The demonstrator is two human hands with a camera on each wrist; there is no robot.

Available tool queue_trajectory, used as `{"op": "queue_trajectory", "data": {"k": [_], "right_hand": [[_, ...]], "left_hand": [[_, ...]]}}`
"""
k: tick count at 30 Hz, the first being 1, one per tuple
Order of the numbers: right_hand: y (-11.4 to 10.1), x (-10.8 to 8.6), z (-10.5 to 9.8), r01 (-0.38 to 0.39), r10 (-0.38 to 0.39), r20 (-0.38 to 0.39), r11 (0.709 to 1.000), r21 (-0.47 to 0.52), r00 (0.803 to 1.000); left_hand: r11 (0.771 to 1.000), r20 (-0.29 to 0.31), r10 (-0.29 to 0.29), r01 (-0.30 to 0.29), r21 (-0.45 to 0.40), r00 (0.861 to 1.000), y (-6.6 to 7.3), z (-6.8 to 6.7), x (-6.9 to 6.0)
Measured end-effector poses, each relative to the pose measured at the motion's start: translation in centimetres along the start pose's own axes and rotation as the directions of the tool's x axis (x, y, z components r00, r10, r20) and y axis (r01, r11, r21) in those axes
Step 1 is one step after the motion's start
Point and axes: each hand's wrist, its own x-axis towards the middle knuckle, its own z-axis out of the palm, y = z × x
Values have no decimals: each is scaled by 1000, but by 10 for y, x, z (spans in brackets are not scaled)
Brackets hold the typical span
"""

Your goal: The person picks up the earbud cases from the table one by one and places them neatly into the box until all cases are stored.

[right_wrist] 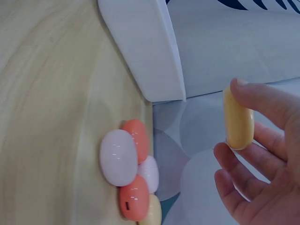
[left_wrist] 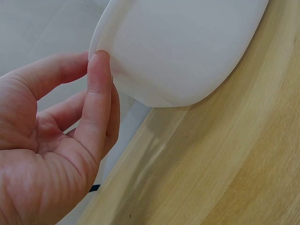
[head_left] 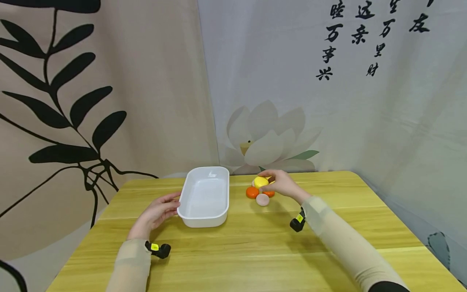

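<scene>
Near the middle of the table stands a deep white rectangular tray (head_left: 204, 222) with rounded corners. My left hand (head_left: 159, 213) holds its left rim between thumb and fingers; the left wrist view shows the thumb tip (left_wrist: 99, 70) on the rim of the tray (left_wrist: 187, 51). To the right of the tray, my right hand (head_left: 283, 184) pinches a smooth, rounded yellow disc (right_wrist: 239, 119), raised above a small cluster. In that cluster lie an orange disc (head_left: 252, 192), a pale pink disc (head_left: 262, 199) and several others, partly hidden by my hand.
The wooden table (head_left: 233, 259) ends at its back edge just behind the tray and discs. Behind it hangs a printed cloth (head_left: 164, 89) with leaves, a lotus and writing. Another yellow disc (right_wrist: 153, 211) lies at the cluster's edge.
</scene>
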Motion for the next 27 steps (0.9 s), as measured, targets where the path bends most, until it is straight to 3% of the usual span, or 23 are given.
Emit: {"op": "queue_trajectory", "data": {"k": [6,16,27], "right_hand": [[-9,3,-7,41,-42,-25,999,-21,999],[-19,9,-8,28,-29,-6,999,-45,1000],[-34,15,-10,62,-63,-9,995,-76,998]], "left_hand": [[1000,-2,-1,1,-15,1000,-2,1,1],[1000,3,-4,4,-5,1000,-4,0,2],[1000,-2,-4,4,-2,1000,-4,-1,2]]}}
